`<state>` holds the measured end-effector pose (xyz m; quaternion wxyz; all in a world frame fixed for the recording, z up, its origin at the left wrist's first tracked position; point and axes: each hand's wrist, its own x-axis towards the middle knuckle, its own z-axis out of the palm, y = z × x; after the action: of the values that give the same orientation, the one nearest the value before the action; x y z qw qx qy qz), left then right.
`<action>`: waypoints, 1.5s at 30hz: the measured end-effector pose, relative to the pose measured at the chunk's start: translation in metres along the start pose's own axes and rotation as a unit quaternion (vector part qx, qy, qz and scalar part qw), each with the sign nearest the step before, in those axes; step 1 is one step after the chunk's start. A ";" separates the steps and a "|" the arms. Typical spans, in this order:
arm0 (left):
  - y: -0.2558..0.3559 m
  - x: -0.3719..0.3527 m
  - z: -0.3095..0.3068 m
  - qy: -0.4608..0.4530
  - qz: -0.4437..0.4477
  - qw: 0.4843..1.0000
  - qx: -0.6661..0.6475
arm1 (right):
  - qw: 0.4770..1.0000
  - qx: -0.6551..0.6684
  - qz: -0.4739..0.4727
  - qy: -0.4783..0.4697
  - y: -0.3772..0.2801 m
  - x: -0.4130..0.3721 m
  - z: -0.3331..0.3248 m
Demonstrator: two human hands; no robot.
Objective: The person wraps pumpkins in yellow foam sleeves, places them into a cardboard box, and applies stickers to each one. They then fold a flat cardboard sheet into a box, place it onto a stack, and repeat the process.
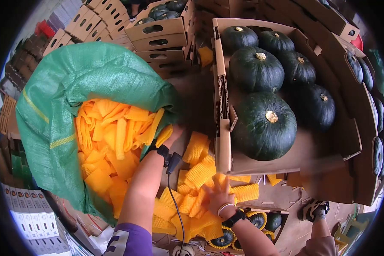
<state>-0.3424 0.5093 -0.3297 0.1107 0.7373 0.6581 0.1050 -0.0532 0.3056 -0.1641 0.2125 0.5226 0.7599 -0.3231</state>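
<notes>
A large green woven sack (51, 106) stands open on the left, filled with flattened orange-yellow foam net sleeves (119, 132). My left hand (175, 133) is at the sack's right rim, beside a foam net sleeve. Its fingers are hidden, so its grip does not show. My right hand (219, 197) lies with fingers spread on a loose pile of foam net sleeves (192, 202) below the sack. To the right, a cardboard box (260, 167) holds several dark green squashes (264, 128) without sleeves.
Behind are stacked cardboard boxes (158, 42) with more squashes. A lower box near my right forearm holds squashes in yellow nets (222, 240). A person's shoe (315, 210) is at the lower right. White cartons (32, 213) line the left. A cable (175, 205) hangs from my left wrist.
</notes>
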 end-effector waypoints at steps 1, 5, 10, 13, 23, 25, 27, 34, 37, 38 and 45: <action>-0.020 0.003 -0.016 0.041 -0.022 0.998 0.043 | 1.000 0.008 0.011 -0.021 0.000 0.005 0.004; -0.090 0.077 -0.065 0.179 -0.086 0.824 0.530 | 0.990 0.137 -0.021 0.013 0.021 0.025 0.049; -0.095 0.136 -0.113 0.235 -0.137 0.948 0.165 | 0.996 0.005 0.039 -0.081 -0.006 0.020 0.008; -0.086 0.134 -0.100 0.129 -0.087 0.986 -0.052 | 0.993 -0.065 0.040 -0.091 -0.007 0.020 0.012; -0.095 0.097 -0.082 0.125 -0.142 0.981 0.050 | 0.991 -0.118 0.018 -0.055 -0.006 0.021 0.028; -0.073 0.073 -0.095 0.138 -0.150 0.975 0.092 | 0.991 -0.121 0.012 -0.052 -0.007 0.022 0.026; -0.031 0.035 -0.101 0.127 -0.116 0.979 0.111 | 0.992 -0.115 0.010 -0.057 -0.006 0.020 0.023; 0.156 -0.139 -0.137 -0.100 0.077 0.936 -0.328 | 0.993 -0.115 0.016 -0.002 -0.001 0.027 0.042; 0.187 -0.186 -0.155 -0.192 -0.026 0.874 -0.445 | 0.994 -0.099 0.018 0.053 -0.004 0.019 0.047; 0.182 -0.201 -0.156 -0.189 -0.026 0.880 -0.434 | 0.995 -0.091 0.020 0.043 -0.006 0.016 0.044; 0.039 -0.299 -0.167 -0.147 -0.249 0.953 -0.092 | 0.941 0.155 -0.161 0.253 -0.001 -0.098 -0.005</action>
<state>-0.3894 0.2118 -0.1612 0.2965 0.5443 0.7844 0.0249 -0.0181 0.2441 -0.0954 -0.1254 0.4841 0.8030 -0.3243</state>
